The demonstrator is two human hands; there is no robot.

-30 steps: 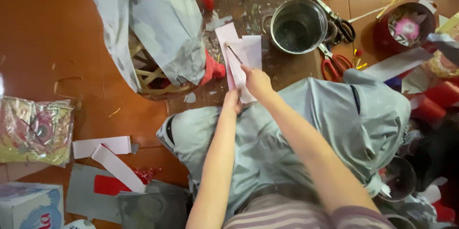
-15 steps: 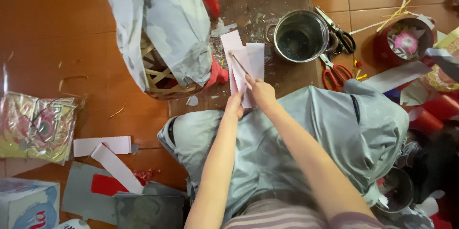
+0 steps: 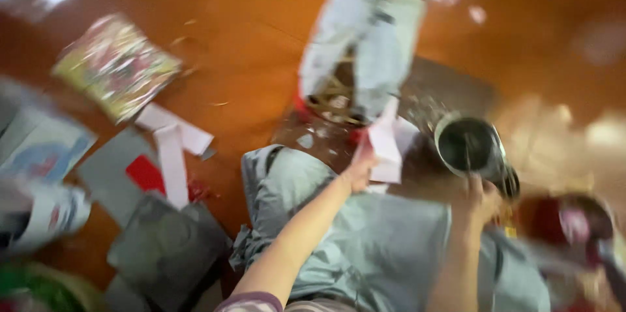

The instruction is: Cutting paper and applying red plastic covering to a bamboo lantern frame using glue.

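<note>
The view is motion-blurred. My left hand [image 3: 358, 168] pinches a small bunch of white and pink paper pieces [image 3: 386, 146] just above a dark board on the floor. My right hand [image 3: 480, 200] is off to the right, at the near rim of a round metal pot [image 3: 469, 146]. Its fingers look curled, and a thin line rises from them toward the pot; the blur hides what it is. A blue-grey cloth [image 3: 391, 253] covers my lap under both forearms.
A cane frame partly covered in grey paper [image 3: 365, 58] lies beyond the board. On the orange floor to the left are a shiny wrapper packet [image 3: 117, 67], white paper strips [image 3: 173, 146], a red scrap [image 3: 147, 175] and grey sheets [image 3: 163, 247]. A red bowl [image 3: 574, 227] sits at the right.
My right hand has left the paper pieces and moved right to the metal pot. My left hand still holds the paper. The camera has swung and tilted, blurring the view.
</note>
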